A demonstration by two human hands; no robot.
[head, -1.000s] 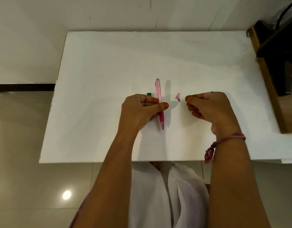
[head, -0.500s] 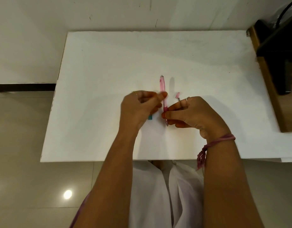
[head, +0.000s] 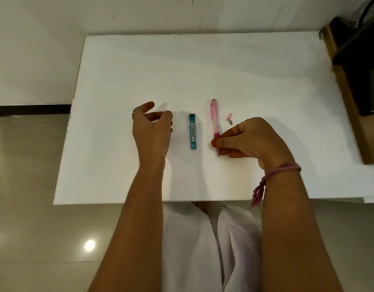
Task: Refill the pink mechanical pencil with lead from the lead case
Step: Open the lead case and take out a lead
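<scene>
The pink mechanical pencil (head: pixel 214 121) stands roughly lengthwise on the white table (head: pixel 182 70), tip toward me. My right hand (head: pixel 249 140) pinches its darker pink grip near the tip. The teal lead case (head: pixel 193 131) lies flat on the table just left of the pencil, free of both hands. My left hand (head: pixel 152 127) hovers left of the case with loosely curled fingers, holding nothing. A small pink cap with its eraser (head: pixel 229 119) lies right of the pencil's upper end.
A dark wooden piece of furniture (head: pixel 354 81) stands at the table's right edge. The table's front edge runs just above my lap. A wall lies behind the table and a tiled floor to the left.
My right hand took the pencil by its grip. My left hand let go and moved left, uncovering the teal lead case on the table.
</scene>
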